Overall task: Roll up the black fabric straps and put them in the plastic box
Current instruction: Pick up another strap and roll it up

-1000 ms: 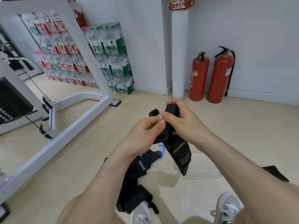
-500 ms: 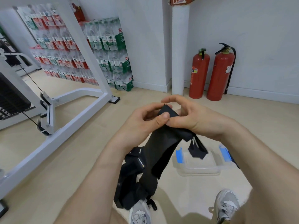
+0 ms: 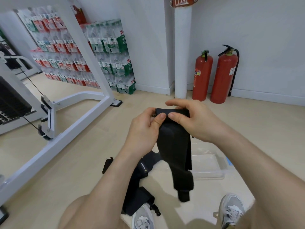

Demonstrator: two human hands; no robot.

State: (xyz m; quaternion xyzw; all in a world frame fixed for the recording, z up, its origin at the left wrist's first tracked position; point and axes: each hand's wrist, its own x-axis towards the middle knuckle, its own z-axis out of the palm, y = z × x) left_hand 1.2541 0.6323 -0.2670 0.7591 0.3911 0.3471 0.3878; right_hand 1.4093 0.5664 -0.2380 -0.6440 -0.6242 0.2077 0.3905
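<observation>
A black fabric strap (image 3: pixel 175 149) hangs in the air in front of me, its top edge folded over. My left hand (image 3: pixel 143 129) pinches the left part of that top edge with thumb and fingers. My right hand (image 3: pixel 193 119) pinches the right part, thumb on the near side. The strap's tail dangles down over a clear plastic box (image 3: pixel 209 166) on the floor. More black straps (image 3: pixel 140 184) lie in a loose pile on the floor below my left wrist.
A white gym machine frame (image 3: pixel 54 113) stands at the left. Stacked packs of water bottles (image 3: pixel 109 53) line the back wall. Two red fire extinguishers (image 3: pixel 214 75) stand by a white pipe (image 3: pixel 181 52). My two grey shoes (image 3: pixel 231 210) show at the bottom.
Both hands have turned the strap so that its top edge lies flat and wide between them. The hanging tail has swung to hang straight down over the box.
</observation>
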